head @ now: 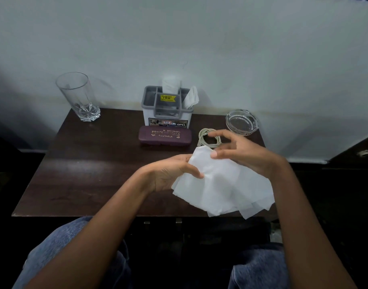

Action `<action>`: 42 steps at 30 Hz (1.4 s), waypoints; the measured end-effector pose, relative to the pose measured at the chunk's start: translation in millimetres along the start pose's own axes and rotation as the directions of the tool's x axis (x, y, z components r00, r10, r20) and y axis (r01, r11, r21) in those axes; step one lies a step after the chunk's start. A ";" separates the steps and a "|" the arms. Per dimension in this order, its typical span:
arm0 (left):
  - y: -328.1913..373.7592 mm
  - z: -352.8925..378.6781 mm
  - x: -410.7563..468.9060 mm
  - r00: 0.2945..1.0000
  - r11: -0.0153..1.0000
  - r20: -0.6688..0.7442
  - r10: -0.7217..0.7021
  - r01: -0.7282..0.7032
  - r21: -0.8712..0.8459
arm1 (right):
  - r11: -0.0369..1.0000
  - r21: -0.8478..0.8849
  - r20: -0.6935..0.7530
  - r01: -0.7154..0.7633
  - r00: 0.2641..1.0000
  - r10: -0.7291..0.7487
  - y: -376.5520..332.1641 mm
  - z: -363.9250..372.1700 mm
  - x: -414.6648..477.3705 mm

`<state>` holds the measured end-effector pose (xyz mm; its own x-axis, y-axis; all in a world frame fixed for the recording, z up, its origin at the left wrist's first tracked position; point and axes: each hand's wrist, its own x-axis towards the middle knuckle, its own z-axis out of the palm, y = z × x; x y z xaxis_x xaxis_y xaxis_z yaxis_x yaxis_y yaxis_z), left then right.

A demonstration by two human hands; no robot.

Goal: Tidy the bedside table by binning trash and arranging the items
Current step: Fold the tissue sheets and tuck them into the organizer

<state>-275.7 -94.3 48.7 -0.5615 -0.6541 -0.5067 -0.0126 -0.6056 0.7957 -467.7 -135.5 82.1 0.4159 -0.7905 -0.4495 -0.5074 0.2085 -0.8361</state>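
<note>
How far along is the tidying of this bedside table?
Looks done: the clear glass tumbler, grey-and-white plastic organiser, maroon spectacle case, coiled beige cable and clear glass ashtray sit along the back of the dark wooden table. In hand: the left hand grips white tissue paper, the right hand at its top edge. Left: disposing of that tissue; no bin is visible.

I am seeing a dim picture; the wall [199, 38] is catching soft light, the corners are lying in shadow, and the right hand [237, 151] is blurring.
</note>
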 end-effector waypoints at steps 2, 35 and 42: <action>0.8 0.5 -1.9 1.000 0.999 0.018 -0.023 0.022 0.049 | 0.998 -0.048 0.116 -0.031 0.993 0.036 -0.6 2.5 -0.2; 7.8 -14.1 2.4 0.852 0.940 -0.500 0.154 -0.282 -0.190 | 0.870 0.439 -0.428 0.226 0.904 -0.019 7.6 16.8 34.2; 7.6 -14.9 1.6 0.882 0.914 -0.441 0.166 -0.306 -0.267 | 0.838 0.488 -0.445 0.243 0.895 0.000 7.1 16.5 34.9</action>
<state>-264.4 -106.8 49.0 -0.1326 -0.8775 -0.4610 0.3808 -0.4745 0.7936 -444.4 -152.2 55.2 0.0363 -0.9643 -0.2622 0.0445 0.2636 -0.9636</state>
